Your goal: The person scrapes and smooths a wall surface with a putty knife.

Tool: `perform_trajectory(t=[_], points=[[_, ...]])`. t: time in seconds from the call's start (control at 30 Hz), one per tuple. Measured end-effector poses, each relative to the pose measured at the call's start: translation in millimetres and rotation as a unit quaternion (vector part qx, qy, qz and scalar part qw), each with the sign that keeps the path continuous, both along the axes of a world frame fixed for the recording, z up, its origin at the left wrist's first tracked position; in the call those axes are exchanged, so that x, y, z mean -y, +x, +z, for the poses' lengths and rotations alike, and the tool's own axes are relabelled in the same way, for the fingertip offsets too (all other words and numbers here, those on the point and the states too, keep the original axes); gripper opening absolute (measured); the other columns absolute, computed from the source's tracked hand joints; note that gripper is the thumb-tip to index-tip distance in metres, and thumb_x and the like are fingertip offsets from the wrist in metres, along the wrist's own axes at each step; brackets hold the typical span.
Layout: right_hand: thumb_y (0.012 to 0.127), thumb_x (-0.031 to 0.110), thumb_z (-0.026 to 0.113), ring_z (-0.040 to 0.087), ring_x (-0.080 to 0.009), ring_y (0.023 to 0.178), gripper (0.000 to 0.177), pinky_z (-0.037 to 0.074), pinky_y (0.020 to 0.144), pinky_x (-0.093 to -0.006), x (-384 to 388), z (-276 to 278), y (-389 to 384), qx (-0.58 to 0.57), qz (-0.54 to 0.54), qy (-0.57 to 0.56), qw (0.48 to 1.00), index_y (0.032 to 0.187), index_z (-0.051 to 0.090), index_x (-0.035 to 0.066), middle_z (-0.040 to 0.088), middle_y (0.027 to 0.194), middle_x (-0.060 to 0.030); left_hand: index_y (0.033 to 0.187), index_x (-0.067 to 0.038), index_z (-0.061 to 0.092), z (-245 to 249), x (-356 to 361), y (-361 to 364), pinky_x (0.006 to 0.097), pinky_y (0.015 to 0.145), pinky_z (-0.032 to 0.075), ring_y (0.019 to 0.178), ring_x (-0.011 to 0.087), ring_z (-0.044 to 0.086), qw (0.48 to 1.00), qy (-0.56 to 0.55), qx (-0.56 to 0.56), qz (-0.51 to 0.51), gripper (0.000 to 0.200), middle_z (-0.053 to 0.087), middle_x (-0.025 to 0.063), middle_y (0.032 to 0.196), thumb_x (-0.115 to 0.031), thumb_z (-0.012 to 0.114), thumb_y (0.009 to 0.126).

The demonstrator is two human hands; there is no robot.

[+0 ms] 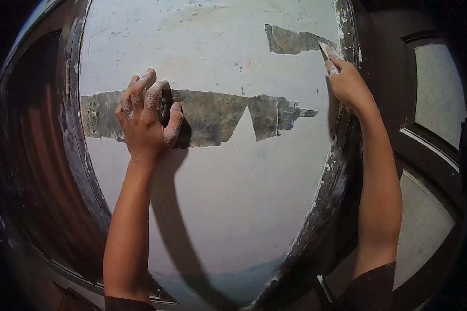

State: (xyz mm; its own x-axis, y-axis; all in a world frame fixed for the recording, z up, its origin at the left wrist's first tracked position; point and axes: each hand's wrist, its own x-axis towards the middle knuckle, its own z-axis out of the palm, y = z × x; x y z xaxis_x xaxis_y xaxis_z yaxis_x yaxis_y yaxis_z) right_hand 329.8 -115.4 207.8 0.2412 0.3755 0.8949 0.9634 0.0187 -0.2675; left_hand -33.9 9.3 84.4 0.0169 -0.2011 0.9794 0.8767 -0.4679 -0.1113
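Observation:
A wall panel (223, 192) with pale paint stands before me, and a bare grey-brown band (205, 116) with ragged edges crosses its middle. My left hand (145, 116) is over the left part of this band, its fingers apart and bent, with whitish dust on the fingertips. At the upper right, my right hand (342, 78) is closed around a scraper (324, 50), of which only a pale, pointed part shows; the handle is hidden in the fist. The scraper's tip meets the right end of a smaller bare patch (294, 40).
Dark, chipped wooden frames border the panel, one on the left (75, 103) and one on the right (321, 181). Farther right is a dark door (386, 103) with light panes (438, 88). A brownish dark panel (36, 155) lies at the left.

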Motion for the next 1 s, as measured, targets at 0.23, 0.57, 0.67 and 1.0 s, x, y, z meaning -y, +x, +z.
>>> perform_trajectory(t=[0.23,0.57,0.67,1.0], points=[[0.105,0.028,0.051,0.066,-0.0443,0.115,0.047,0.049,0.102,-0.0444,6.7,7.8,-15.9,-0.096,0.036,-0.044,0.994,0.145,0.056,0.004,0.067,0.125,-0.0316,0.132,-0.018,0.061,0.1,-0.8,0.1,0.0488,0.115,0.027,0.146,0.0305,0.041,1.000,0.006,0.001,0.000,0.046,0.051,0.0052,0.153,-0.031,0.068,0.089],[0.105,0.029,0.050,0.068,-0.0428,0.112,0.045,0.049,0.100,-0.0453,3.6,8.7,-15.0,-0.004,0.010,-0.018,1.000,0.140,0.060,0.003,0.070,0.119,-0.0298,0.133,-0.017,0.061,-0.5,-6.3,-1.8,0.0494,0.115,0.026,0.147,0.0304,0.040,1.000,0.019,-0.008,-0.001,0.049,0.051,0.0044,0.152,-0.032,0.069,0.088],[0.107,0.029,0.050,0.068,-0.0330,0.103,0.047,0.050,0.094,-0.0410,-3.5,5.8,-13.8,0.023,-0.007,0.010,1.000,0.143,0.057,0.000,0.072,0.112,-0.0271,0.134,-0.017,0.061,0.4,-5.2,-0.9,0.0493,0.115,0.026,0.146,0.0303,0.041,1.000,0.018,0.001,0.005,0.049,0.052,0.0045,0.152,-0.032,0.069,0.088],[0.105,0.030,0.052,0.070,-0.0395,0.107,0.045,0.050,0.097,-0.0450,15.1,17.1,-36.8,-0.086,0.008,-0.083,0.993,0.141,0.060,0.004,0.071,0.116,-0.0307,0.129,-0.019,0.064,-0.4,-8.0,-1.9,0.0465,0.114,0.026,0.146,0.0274,0.041,1.000,0.027,0.004,0.017,0.048,0.054,0.0017,0.150,-0.033,0.071,0.084]])
